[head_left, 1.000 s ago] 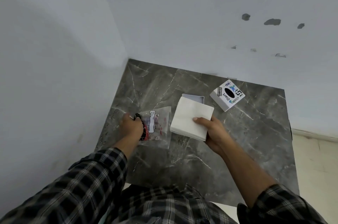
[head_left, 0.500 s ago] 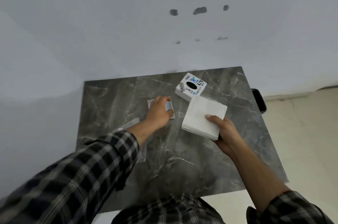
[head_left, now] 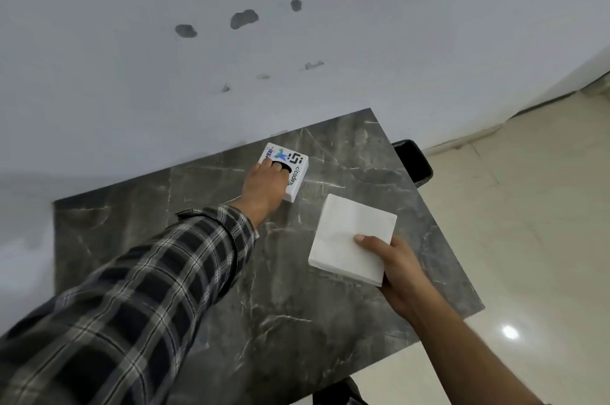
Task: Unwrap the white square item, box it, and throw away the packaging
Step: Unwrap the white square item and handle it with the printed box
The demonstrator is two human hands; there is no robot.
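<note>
The white square item (head_left: 350,236), a flat stack of soft white sheets, is held a little above the dark marble table (head_left: 297,322) on its right side. My right hand (head_left: 396,269) grips its near right corner, thumb on top. A white printed box (head_left: 295,170) with a black oval hole lies near the table's far edge by the wall. My left hand (head_left: 265,186) is closed on the box's near left part, fingers curled at the oval hole. No plastic packaging shows in this view.
A black bin (head_left: 414,163) stands on the floor just past the table's far right corner. Pale floor tiles (head_left: 528,239) stretch to the right. A grey wall (head_left: 198,57) with dark marks backs the table.
My left hand left the small flat square piece at mid-table and reached farther to the printed box. My right hand kept hold of the white square item. The view swung right.
</note>
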